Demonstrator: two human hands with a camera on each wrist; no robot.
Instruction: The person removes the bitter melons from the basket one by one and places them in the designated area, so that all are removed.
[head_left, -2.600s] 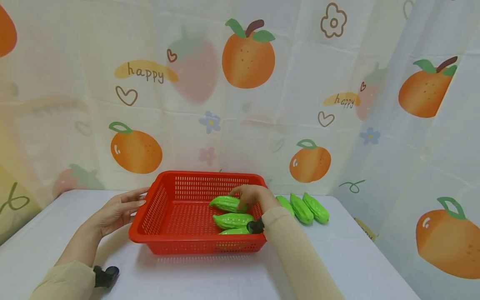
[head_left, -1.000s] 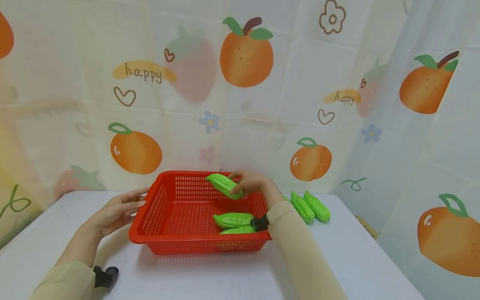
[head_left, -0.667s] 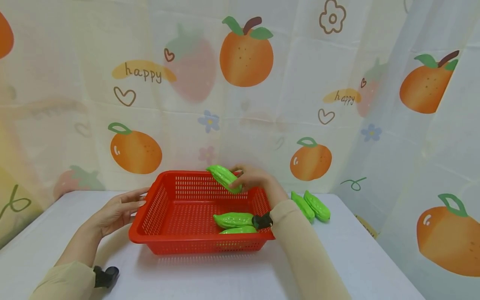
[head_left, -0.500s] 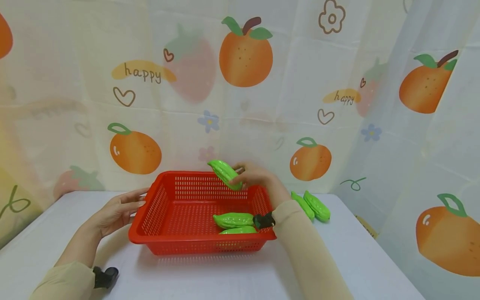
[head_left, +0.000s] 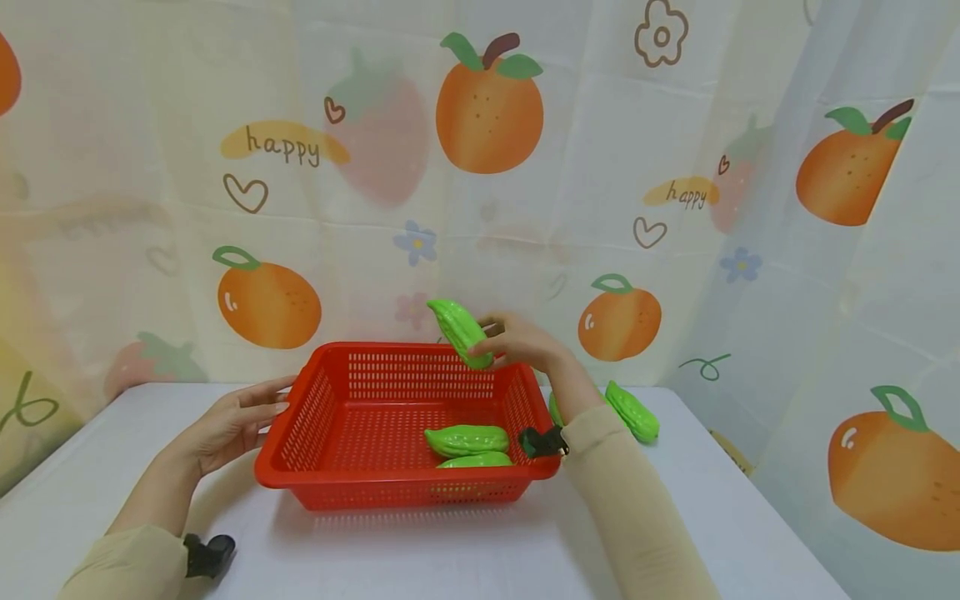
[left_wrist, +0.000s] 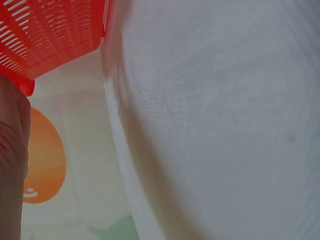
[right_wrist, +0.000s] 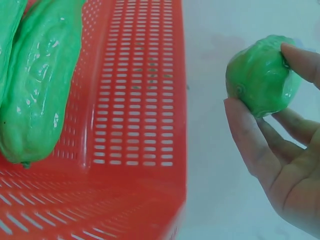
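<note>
My right hand [head_left: 521,342] pinches a glossy green bitter melon [head_left: 459,332] by its lower end, above the back right of the red basket [head_left: 397,492]. The melon tilts, its pointed tip up and to the left. In the right wrist view the thumb and fingertips press the rounded end of the melon [right_wrist: 262,77]. Two more bitter melons [head_left: 467,440] lie side by side in the basket's right part. My left hand [head_left: 232,429] rests its nearly straight fingers against the basket's left rim; in the left wrist view only part of the hand [left_wrist: 11,145] shows.
More bitter melons lie on the white table right of the basket: one [head_left: 632,412] in plain sight, another [head_left: 555,410] mostly hidden by the basket and right arm. A fruit-print curtain [head_left: 525,208] hangs behind the table [head_left: 390,558].
My right hand has lifted one bitter melon off the basket floor, up and slightly right to above the back rim. The left hand and the basket have stayed in place.
</note>
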